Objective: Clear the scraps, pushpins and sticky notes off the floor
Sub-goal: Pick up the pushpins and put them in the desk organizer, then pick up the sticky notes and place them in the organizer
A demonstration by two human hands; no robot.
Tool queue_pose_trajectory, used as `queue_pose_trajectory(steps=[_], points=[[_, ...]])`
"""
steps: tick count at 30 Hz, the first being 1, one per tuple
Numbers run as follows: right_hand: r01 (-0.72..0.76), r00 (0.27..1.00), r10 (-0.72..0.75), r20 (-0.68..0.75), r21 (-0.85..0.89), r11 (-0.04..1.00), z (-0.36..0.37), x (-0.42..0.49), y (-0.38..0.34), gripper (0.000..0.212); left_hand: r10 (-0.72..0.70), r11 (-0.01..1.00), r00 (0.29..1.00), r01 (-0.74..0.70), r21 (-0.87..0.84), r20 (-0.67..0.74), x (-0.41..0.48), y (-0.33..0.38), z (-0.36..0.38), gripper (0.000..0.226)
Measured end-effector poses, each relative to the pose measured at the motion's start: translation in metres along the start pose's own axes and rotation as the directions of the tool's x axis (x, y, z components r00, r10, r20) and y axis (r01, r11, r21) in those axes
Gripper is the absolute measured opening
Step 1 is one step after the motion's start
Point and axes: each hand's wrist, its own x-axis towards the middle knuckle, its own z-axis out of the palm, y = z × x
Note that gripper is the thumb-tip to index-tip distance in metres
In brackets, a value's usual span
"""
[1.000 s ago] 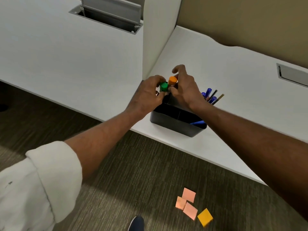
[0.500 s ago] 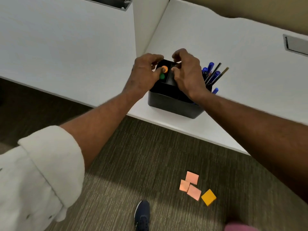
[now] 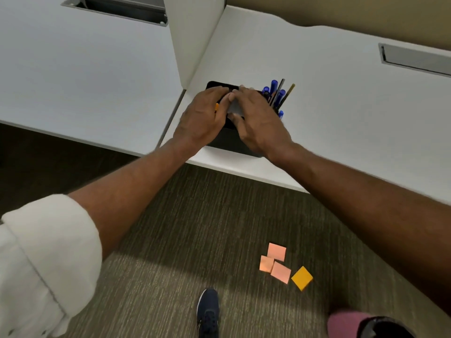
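Both hands are over a black desk organizer on the white desk. My left hand lies across its left side, fingers curled, with an orange pushpin showing as a sliver at its fingers. The green pushpin is hidden. My right hand covers the middle, thumb and forefinger pinching a small grey piece inside the organizer. On the carpet lie three pink sticky notes and an orange one, close together.
Blue pens and pencils stand in the organizer's right side. A white divider panel rises behind the left of the organizer. Cable hatches are set in the desk. My dark shoe and a pink object are on the carpet.
Both hands have lowered from above the organizer down onto it. The green pushpin has gone out of sight and only a sliver of the orange one shows.
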Motion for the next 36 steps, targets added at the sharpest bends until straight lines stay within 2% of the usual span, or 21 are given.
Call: queue_pose_trajectory(steps=[7, 14, 19, 23, 28, 36], points=[[-0.006, 1.000, 0.006, 0.002, -0.055, 0.998, -0.013, -0.069, 0.021, 0.061, -0.062, 0.990, 0.997, 0.056, 0.133, 0.040, -0.051, 0.033, 0.015, 0.059], [-0.014, 1.000, 0.012, -0.016, -0.106, 0.994, -0.033, -0.140, 0.056, 0.064, -0.055, 0.970, 0.997, 0.039, 0.238, 0.058, -0.112, 0.088, 0.030, 0.063], [-0.030, 0.999, 0.028, -0.016, -0.138, 0.990, -0.052, -0.201, 0.081, 0.065, -0.075, 0.967, 0.995, 0.058, 0.249, 0.061, -0.156, 0.134, 0.046, 0.065], [-0.070, 0.998, 0.068, -0.019, -0.155, 0.985, -0.063, -0.252, 0.110, 0.064, -0.104, 0.980, 0.990, 0.085, 0.178, 0.100, -0.183, 0.168, 0.072, 0.065], [-0.160, 0.987, 0.158, -0.023, -0.180, 0.971, -0.056, -0.322, 0.149, 0.063, -0.019, 0.994, 0.976, -0.005, 0.113, 0.215, -0.220, 0.195, 0.119, 0.064], [-0.355, 0.929, 0.369, 0.037, -0.202, 0.913, -0.001, -0.434, 0.206, 0.061, 0.109, 0.983, 0.890, -0.164, 0.088, 0.443, -0.273, 0.197, 0.204, 0.064]])
